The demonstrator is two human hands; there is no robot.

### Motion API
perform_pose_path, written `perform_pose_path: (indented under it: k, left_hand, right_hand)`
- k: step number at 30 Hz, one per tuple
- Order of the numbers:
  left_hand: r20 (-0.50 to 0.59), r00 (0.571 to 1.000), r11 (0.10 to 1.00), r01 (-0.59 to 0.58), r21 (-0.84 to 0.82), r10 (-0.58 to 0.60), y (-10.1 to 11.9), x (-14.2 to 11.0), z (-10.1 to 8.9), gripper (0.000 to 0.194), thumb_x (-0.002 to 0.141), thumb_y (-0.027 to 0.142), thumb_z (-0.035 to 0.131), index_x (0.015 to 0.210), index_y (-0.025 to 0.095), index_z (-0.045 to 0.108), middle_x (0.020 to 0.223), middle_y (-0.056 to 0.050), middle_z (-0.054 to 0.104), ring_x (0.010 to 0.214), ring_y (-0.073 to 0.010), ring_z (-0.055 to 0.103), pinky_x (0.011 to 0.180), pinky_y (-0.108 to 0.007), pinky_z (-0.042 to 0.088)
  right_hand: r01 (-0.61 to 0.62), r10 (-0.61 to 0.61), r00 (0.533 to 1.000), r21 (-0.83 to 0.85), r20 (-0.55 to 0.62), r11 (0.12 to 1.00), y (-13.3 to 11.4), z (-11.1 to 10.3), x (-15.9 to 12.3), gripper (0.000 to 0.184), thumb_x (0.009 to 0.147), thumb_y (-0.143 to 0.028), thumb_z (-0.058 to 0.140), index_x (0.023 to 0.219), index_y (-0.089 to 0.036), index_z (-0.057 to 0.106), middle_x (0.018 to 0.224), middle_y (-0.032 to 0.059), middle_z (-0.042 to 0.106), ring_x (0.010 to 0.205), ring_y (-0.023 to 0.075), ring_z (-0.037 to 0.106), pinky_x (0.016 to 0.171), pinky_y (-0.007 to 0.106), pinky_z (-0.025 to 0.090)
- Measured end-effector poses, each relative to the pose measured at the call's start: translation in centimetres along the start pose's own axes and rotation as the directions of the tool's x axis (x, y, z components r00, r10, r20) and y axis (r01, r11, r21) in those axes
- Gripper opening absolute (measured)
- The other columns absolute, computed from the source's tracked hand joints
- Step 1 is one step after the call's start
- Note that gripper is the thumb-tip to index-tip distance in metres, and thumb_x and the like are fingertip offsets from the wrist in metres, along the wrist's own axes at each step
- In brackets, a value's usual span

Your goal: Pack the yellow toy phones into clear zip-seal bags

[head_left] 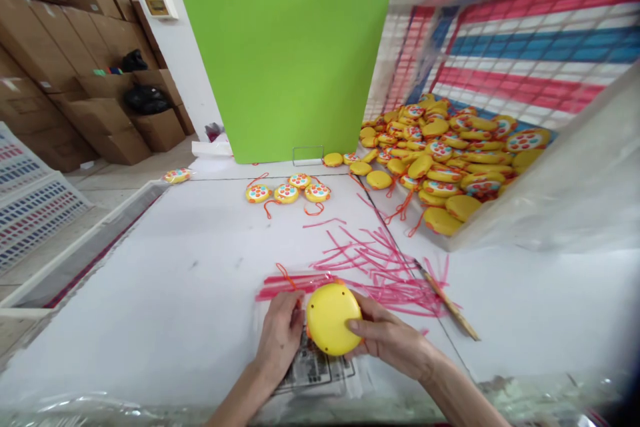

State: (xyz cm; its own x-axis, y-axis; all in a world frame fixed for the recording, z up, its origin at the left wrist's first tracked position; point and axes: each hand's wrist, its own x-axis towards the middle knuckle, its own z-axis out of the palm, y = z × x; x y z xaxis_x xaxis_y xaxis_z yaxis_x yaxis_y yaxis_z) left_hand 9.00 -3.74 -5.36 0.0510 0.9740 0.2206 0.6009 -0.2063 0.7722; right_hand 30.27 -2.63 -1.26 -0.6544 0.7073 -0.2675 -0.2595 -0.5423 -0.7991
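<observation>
A round yellow plastic toy (333, 320) is held with its plain back, dotted with small dark holes, facing up. My right hand (390, 337) grips it from the right, thumb on the back and fingers underneath. At its left edge my left hand (283, 330) is closed, the fingertips at an orange cord (285, 273) that loops up above them. Clear plastic bags with black print (317, 370) lie beneath the toy. Pink strips (295, 282) stretch across the table just behind my hands.
More pink strips (385, 267) are scattered right of centre, beside a thin wooden-handled tool (450, 303). Several yellow toys (286, 193) lie face up farther back. A large heap of toys (440, 153) fills the right side. A green board (295, 53) stands behind; a bagged toy (177, 175) lies far left.
</observation>
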Motion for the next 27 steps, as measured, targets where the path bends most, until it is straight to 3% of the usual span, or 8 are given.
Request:
perform_pose_path:
  k: [6,9,14,18,20,23,25,27]
  left_hand:
    - [0.030,0.980,0.959,-0.199,0.204,0.197,0.6,0.0,0.5,0.028,0.087,0.017,0.038,0.090,0.016,0.066,0.088,-0.009,0.064,0.085,-0.0212,0.059,0.075,-0.036,0.050]
    - [0.041,0.925,0.835,-0.359,0.416,0.378,0.9,-0.3,1.0,0.024,0.088,0.015,0.041,0.089,0.016,0.065,0.089,-0.010,0.065,0.084,-0.0230,0.059,0.074,-0.038,0.050]
    - [0.013,0.865,0.724,-0.427,0.541,0.501,1.9,-0.7,1.2,0.020,0.087,0.008,0.045,0.076,0.015,0.061,0.071,-0.005,0.061,0.067,-0.0193,0.056,0.066,-0.034,0.046]
    - [-0.026,0.844,0.748,-0.460,0.479,0.536,2.9,-0.5,0.7,0.017,0.088,0.012,0.048,0.076,0.015,0.059,0.072,-0.003,0.060,0.071,-0.0175,0.056,0.070,-0.033,0.044]
    - [-0.056,0.846,0.772,-0.453,0.447,0.530,3.2,-0.4,-0.1,0.017,0.088,0.013,0.049,0.073,0.016,0.058,0.070,-0.003,0.060,0.070,-0.0172,0.055,0.071,-0.033,0.044]
    - [-0.206,0.854,0.847,-0.384,0.368,0.477,3.3,-0.7,-2.3,0.013,0.086,0.015,0.051,0.078,0.018,0.061,0.075,-0.003,0.062,0.076,-0.0185,0.056,0.077,-0.035,0.044]
    - [-0.356,0.889,0.951,-0.220,0.219,0.288,3.2,-0.9,-4.1,0.011,0.086,0.022,0.051,0.083,0.019,0.062,0.080,-0.004,0.064,0.080,-0.0194,0.058,0.078,-0.034,0.045]
    - [-0.385,0.922,0.999,0.037,-0.031,-0.046,3.1,-0.9,-5.4,0.018,0.087,0.032,0.050,0.086,0.019,0.062,0.083,-0.005,0.065,0.081,-0.0201,0.060,0.074,-0.032,0.047]
  right_hand:
    - [0.122,-0.122,0.989,-0.012,-0.077,0.992,-0.4,1.3,1.0,0.058,0.077,-0.036,0.065,0.131,-0.025,0.045,0.113,0.0083,0.059,0.089,0.0190,0.062,0.068,0.029,0.054]
    - [0.221,-0.257,0.955,-0.221,-0.150,0.950,-0.6,2.2,2.6,0.063,0.081,-0.041,0.059,0.138,-0.029,0.034,0.112,0.0068,0.056,0.078,0.0151,0.060,0.055,0.024,0.053]
    - [0.126,-0.326,0.931,-0.696,-0.163,0.707,-0.2,2.2,4.2,0.058,0.088,-0.043,0.045,0.141,-0.028,0.027,0.085,0.0007,0.059,0.051,0.0097,0.053,0.046,0.024,0.049]
    - [0.145,-0.381,0.924,-0.898,-0.027,0.415,-0.7,1.5,4.1,0.050,0.089,-0.039,0.041,0.136,-0.021,0.040,0.088,0.0054,0.065,0.072,0.0183,0.062,0.067,0.032,0.051]
    - [0.145,-0.401,0.916,-0.932,0.000,0.331,-1.2,1.3,3.9,0.049,0.089,-0.039,0.041,0.134,-0.019,0.043,0.091,0.0073,0.066,0.078,0.0202,0.062,0.073,0.033,0.049]
    - [0.100,-0.405,0.913,-0.939,-0.045,0.330,-1.8,1.2,3.5,0.050,0.090,-0.041,0.040,0.134,-0.018,0.043,0.085,0.0061,0.067,0.072,0.0191,0.062,0.069,0.032,0.048]
    - [0.090,-0.405,0.912,-0.929,-0.068,0.359,-1.9,1.3,3.3,0.051,0.090,-0.042,0.041,0.134,-0.019,0.043,0.080,0.0042,0.066,0.068,0.0178,0.061,0.067,0.030,0.048]
    - [0.098,-0.401,0.913,-0.916,-0.072,0.388,-1.8,1.3,3.2,0.051,0.090,-0.043,0.041,0.135,-0.019,0.042,0.074,0.0025,0.065,0.065,0.0174,0.061,0.066,0.029,0.048]
